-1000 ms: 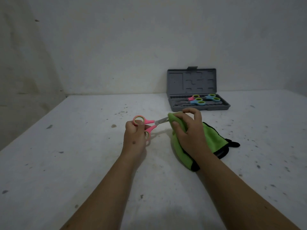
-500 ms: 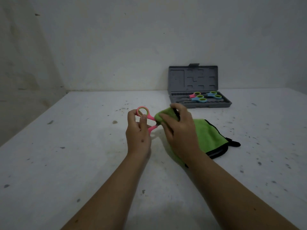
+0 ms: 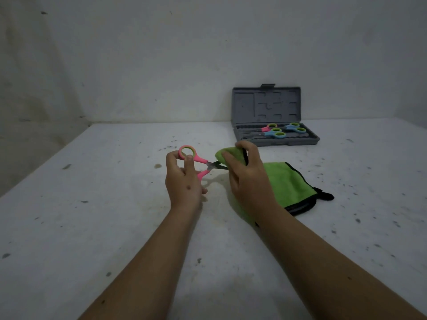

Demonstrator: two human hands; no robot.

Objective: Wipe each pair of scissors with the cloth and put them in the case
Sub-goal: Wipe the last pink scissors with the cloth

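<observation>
My left hand (image 3: 182, 181) grips the pink handles of a pair of scissors (image 3: 200, 160), held above the table with the blades pointing right. My right hand (image 3: 245, 175) pinches a fold of the green cloth (image 3: 286, 181) around the blade tips, which are hidden inside it. The rest of the cloth trails down onto the table to the right. At the back right an open grey case (image 3: 265, 105) holds one pink pair of scissors (image 3: 266, 128) and two blue pairs (image 3: 275, 134), lying flat.
The white table (image 3: 115, 204) is speckled with dark marks and meets bare walls at the back and on the left. The case's lid stands upright against the back wall.
The cloth slid along the blades toward the handles, then back out toward the tips. Both hands stayed close together above the table.
</observation>
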